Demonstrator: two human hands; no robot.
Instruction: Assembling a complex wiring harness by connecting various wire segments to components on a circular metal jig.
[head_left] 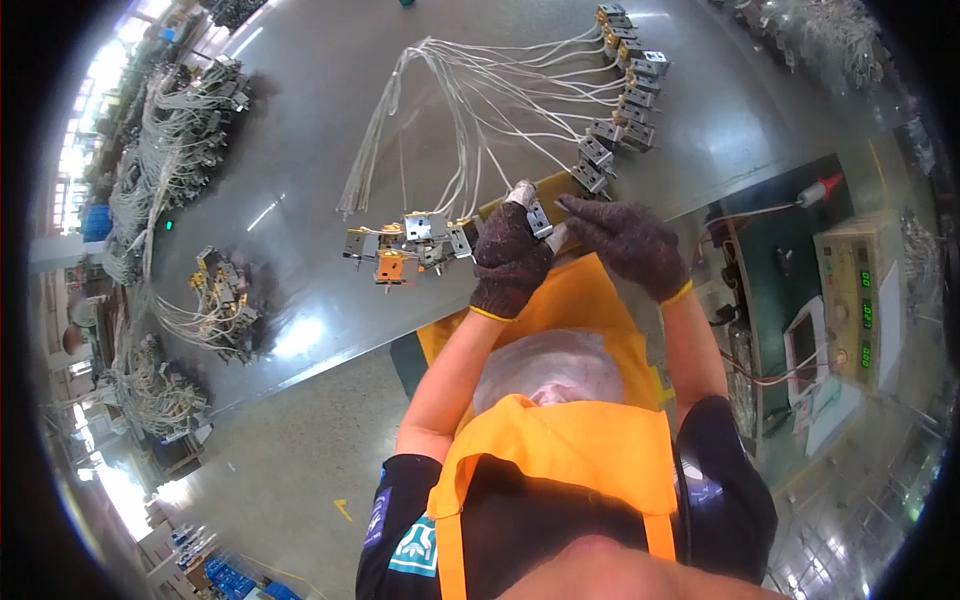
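Both my hands wear dark knit gloves with yellow cuffs. My left hand point(510, 262) is closed around a small silver metal switch-like part point(539, 220), whose exact kind I cannot make out. Its pale-tipped thumb points up beside the part. Just to the right, my right hand point(632, 245) reaches in with fingers stretched out and thumb apart; whether it touches the part is unclear. Close to my left hand lies a group of similar metal parts point(418, 228), one with an orange side. A curved row of these parts point(635, 95) extends up the table, trailing white wires point(470, 85).
The grey metal table point(320, 130) has its near edge before my orange apron point(560, 430). More wired parts lie in bundles point(180, 140) and a smaller heap point(222, 300) at left. On the right stand a power-supply-like instrument point(860, 305) with green digits and a red-tipped probe point(820, 190).
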